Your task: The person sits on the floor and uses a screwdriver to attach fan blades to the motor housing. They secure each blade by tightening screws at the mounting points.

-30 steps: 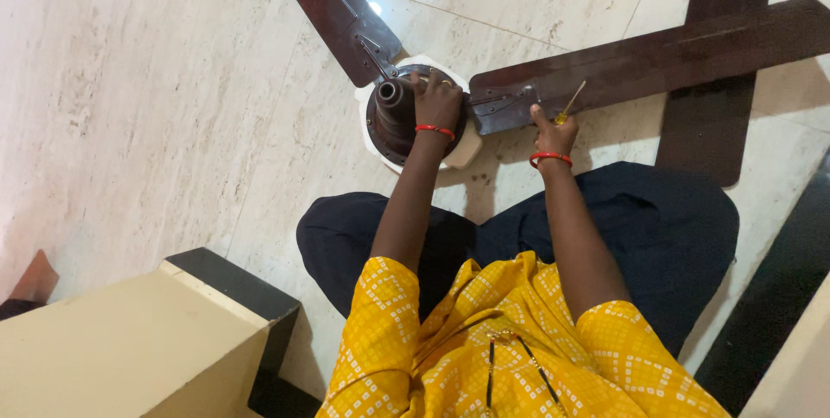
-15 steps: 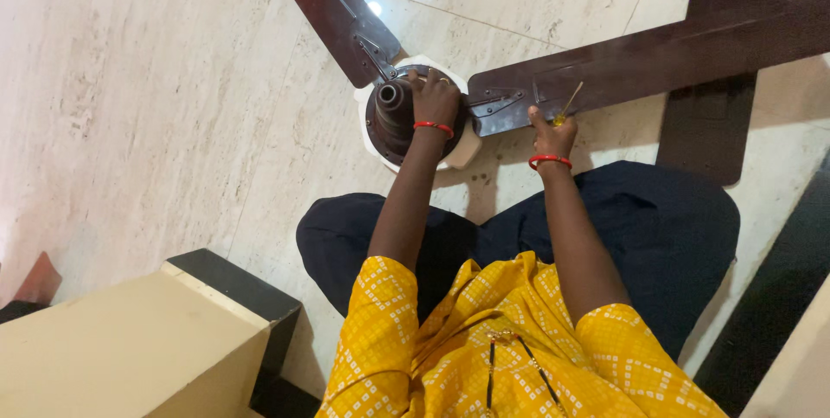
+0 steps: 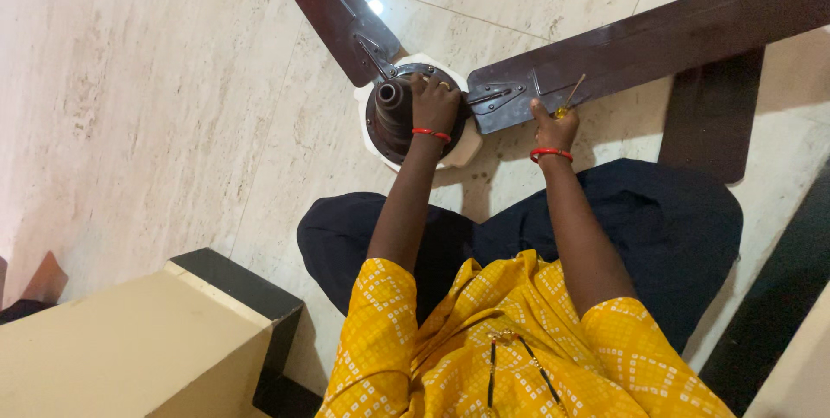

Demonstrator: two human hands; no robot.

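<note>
fan motor hub (image 3: 393,115): dark, round, lying on the floor under the left fingers; looks heavy and rigid, best held by its rim.
fan blade (image 3: 640,42): long, stiff, brown, running out past the right fingertips; likely awkward to swing, safest gripped near its metal bracket (image 3: 494,95).
screwdriver (image 3: 566,100): thin, yellow-handled, light, its shaft angled up from the fist.
left hand (image 3: 435,102): fingers curled down over the hub's top edge, arm stretched straight ahead.
right hand (image 3: 553,130): closed around the screwdriver handle, just beside the blade's near edge, wrist bent slightly inward.
</note>
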